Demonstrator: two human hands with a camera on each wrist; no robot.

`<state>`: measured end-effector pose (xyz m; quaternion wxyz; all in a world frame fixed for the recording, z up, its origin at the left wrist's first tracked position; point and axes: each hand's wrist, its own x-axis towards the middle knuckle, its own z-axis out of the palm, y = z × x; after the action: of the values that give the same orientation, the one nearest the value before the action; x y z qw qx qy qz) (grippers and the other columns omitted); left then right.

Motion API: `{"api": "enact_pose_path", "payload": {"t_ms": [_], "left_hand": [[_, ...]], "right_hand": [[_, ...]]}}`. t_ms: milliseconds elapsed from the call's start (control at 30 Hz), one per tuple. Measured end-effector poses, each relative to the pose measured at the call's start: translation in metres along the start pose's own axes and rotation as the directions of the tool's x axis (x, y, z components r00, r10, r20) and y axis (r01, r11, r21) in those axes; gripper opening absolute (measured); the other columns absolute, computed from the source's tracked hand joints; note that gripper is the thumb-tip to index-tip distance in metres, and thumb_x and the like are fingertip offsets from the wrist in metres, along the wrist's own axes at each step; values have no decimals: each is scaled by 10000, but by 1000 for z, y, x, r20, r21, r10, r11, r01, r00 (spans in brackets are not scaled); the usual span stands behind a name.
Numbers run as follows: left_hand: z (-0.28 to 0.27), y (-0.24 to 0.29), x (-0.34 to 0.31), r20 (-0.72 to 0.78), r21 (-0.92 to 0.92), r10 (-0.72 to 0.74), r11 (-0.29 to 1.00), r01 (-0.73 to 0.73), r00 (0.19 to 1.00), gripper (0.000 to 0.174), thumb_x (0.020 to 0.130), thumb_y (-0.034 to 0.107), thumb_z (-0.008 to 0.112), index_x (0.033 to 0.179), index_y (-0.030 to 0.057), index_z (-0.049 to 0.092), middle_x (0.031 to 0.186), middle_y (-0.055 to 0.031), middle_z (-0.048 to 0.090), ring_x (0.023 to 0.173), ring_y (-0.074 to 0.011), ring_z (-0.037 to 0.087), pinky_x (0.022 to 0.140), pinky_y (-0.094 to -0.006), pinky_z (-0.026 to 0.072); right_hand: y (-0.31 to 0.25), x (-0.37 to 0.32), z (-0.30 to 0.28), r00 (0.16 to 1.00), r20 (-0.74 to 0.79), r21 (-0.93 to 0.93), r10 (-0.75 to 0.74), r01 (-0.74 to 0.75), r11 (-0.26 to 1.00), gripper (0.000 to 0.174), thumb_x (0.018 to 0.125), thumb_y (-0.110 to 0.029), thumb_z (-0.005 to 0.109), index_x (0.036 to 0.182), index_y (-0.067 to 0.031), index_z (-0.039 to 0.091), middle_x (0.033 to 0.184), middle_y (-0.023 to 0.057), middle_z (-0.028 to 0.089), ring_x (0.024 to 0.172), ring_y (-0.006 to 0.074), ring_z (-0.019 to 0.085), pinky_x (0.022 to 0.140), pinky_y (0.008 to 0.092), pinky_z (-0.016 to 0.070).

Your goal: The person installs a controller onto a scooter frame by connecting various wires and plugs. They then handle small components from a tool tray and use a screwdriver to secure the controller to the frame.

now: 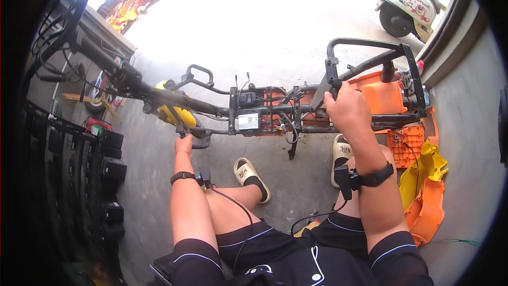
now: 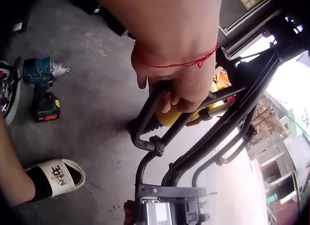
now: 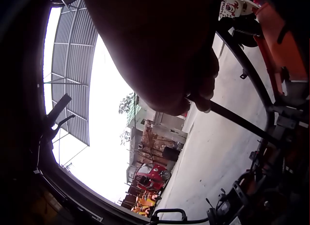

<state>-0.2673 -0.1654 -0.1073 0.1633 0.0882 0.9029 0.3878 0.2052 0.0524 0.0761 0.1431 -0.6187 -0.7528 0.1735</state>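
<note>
Looks like a scooter repair workshop, open to a bright paved yard [image 1: 254,26]. Has a concrete floor [image 1: 143,180], a stripped scooter frame [image 1: 211,108], loose orange and yellow body panels [image 1: 426,212], and a cordless impact wrench [image 2: 41,72] (right there underfoot).

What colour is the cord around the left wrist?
The cord is red, clearest in the left wrist view.

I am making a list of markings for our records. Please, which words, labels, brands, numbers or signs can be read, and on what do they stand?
"N…E": slipper, middle letters unclear.
"Mo…": parked scooter, ending unclear.
Too small or blurred to read: label on the frame's box; marking on the power tool's battery.
</note>
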Motion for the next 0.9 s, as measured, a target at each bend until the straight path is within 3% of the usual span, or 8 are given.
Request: {"api": "enact_pose_path", "payload": {"t_ms": [133, 233, 367, 400, 467, 567, 833, 900], "left_hand": [[-1, -9, 4, 63, -7, -8, 1000, 9, 998, 447, 689, 209, 707, 1016, -90, 656, 944, -189, 681, 926, -250, 640, 834, -387, 481], [4, -19, 16, 26, -58, 15, 998, -13, 1000, 587, 689, 232, 726, 1150, -102, 581, 1084, -207, 662, 999, -268, 632, 893, -385, 488], [4, -2, -1, 5, 85, 29, 996, -30, 1000, 632, 672, 281, 727, 1153, -95, 565, 1175, -289, 626, 1134, -385, 607, 990, -401, 462], [7, -2, -5, -82, 163, 24, 987, -11, 996, 643, 670, 300, 719, 1160, -91, 578, 1185, -302, 620, 1153, -390, 599, 997, -408, 462], [7, -2, -3, -92, 169, 38, 985, -22, 995, 607, 729, 327, 707, 1173, -71, 591, 1209, -296, 613, 1167, -401, 587, 992, -424, 466], [1, 6, -12, -32, 421, -32, 906, 43, 999, 414, 925, 362, 605, 1183, 39, 630, 1246, -180, 637, 1146, -372, 607, 955, -461, 486], [4, 30, -39, -125, 499, -41, 861, 98, 991, 367, 970, 388, 541, 1125, 70, 638, 1237, -141, 647, 1142, -343, 617, 940, -483, 479], [10, 20, -30, -195, 454, 28, 889, 65, 980, 315, 965, 332, 571, 1052, 41, 652, 1105, -140, 697, 1048, -336, 653, 908, -440, 484]], "right_hand": [[1, -2, 5, 997, -77, -29, -23, 21, 999, 434, 904, -405, 574, 1013, 14, 605, 899, 248, 696, 885, 415, 679, 798, 496, 535], [-2, -3, 6, 996, -90, -32, -5, 2, 999, 443, 898, -417, 570, 1010, 10, 604, 904, 258, 689, 880, 431, 670, 788, 514, 528], [-7, -6, 5, 991, -137, -1, -6, 6, 1000, 398, 894, -380, 585, 1008, -1, 629, 916, 248, 690, 870, 439, 665, 772, 523, 522], [-4, -5, 10, 986, -165, -17, -23, 20, 1000, 397, 895, -382, 585, 1008, -4, 632, 901, 239, 695, 863, 431, 671, 774, 520, 527], [-5, -6, 9, 983, -184, -54, -1, -10, 999, 393, 895, -388, 585, 1004, -14, 635, 885, 231, 699, 858, 415, 680, 778, 517, 531], [-12, -7, 7, 984, -177, -71, 37, -50, 996, 376, 904, -386, 576, 981, -23, 634, 855, 218, 703, 833, 402, 690, 753, 510, 539], [-14, -1, 16, 979, -200, -110, 36, -59, 992, 351, 927, -371, 552, 970, -29, 617, 829, 215, 702, 806, 401, 692, 726, 515, 538], [-14, -1, 19, 979, -201, -110, 46, -69, 991, 351, 927, -371, 550, 969, -29, 615, 830, 217, 702, 808, 402, 691, 728, 515, 537]]}}
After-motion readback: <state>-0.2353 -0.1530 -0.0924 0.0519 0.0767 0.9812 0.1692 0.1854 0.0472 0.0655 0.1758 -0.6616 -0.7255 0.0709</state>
